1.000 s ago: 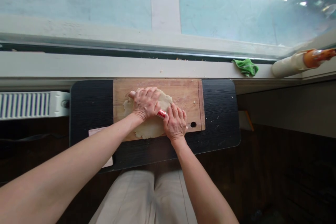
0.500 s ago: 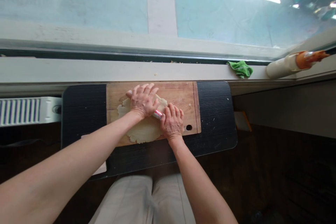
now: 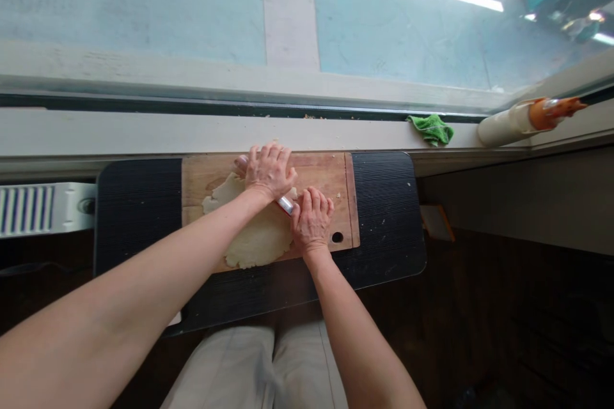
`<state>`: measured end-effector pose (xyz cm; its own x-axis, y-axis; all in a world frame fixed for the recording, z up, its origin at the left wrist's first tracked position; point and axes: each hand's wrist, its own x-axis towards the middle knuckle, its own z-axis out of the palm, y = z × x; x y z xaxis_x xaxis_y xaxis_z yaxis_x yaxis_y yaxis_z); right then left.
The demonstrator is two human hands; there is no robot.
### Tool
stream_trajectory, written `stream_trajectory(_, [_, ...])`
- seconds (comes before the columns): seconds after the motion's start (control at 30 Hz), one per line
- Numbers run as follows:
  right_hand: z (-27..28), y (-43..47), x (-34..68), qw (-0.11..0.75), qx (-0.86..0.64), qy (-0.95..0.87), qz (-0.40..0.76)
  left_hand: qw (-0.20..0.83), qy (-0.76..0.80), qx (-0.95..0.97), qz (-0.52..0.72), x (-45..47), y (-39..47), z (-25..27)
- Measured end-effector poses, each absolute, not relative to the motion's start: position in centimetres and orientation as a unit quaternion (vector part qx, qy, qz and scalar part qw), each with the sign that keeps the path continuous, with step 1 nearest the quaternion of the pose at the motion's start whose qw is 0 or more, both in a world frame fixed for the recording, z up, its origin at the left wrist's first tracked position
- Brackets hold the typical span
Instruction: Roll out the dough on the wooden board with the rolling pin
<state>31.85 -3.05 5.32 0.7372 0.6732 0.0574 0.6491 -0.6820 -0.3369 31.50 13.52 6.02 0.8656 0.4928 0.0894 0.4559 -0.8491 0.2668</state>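
A flat, pale sheet of dough (image 3: pixel 259 239) with a ragged edge lies on a wooden cutting board (image 3: pixel 319 172). Across its upper right part rests a slim, bottle-like cylinder (image 3: pixel 284 204) with a shiny silver and red band, lying aslant. My left hand (image 3: pixel 269 172) presses on the cylinder's far-left half, fingers bent over it. Over its near-right end is my right hand (image 3: pixel 313 217), fingers curled down close to the board. Both hands cover most of the cylinder, so its exact kind cannot be made out. My left forearm hides the dough's left side.
Beneath the board is a black table (image 3: pixel 386 217) with rounded corners. Behind it runs a white windowsill (image 3: pixel 215 131) with crumbs, a green cloth (image 3: pixel 433 130) and a white bottle with an orange top (image 3: pixel 513 124). A radiator (image 3: pixel 43 208) stands at left.
The cylinder and both hands have shifted slightly toward the board's far right relative to the dough. The cylinder has turned, its band now showing more silver. The whole view has moved a little.
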Motion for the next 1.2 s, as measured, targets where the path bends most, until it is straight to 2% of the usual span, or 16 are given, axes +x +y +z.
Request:
stream_trajectory(0.27, [5.2, -3.2, 29.8, 0.181, -0.898, -0.398, 0.040, 0.129, 0.181, 0.972, 0.082, 25.7, 14.1, 5.2])
stream_trajectory(0.57, [5.4, -2.7, 32.8, 0.164, -0.922, -0.348, 0.027, 0.132, 0.190, 0.973, 0.007, 33.0, 14.3, 6.1])
stream_trajectory(0.9, [5.5, -2.6, 32.0, 0.150, -0.920, -0.359, 0.045, 0.136, 0.222, 0.964, 0.050, 30.7, 14.2, 6.2])
stream_trajectory(1.2, [5.5, -2.4, 33.7, 0.159, -0.925, -0.341, 0.044, 0.152, 0.197, 0.967, 0.060, 34.1, 14.3, 6.0])
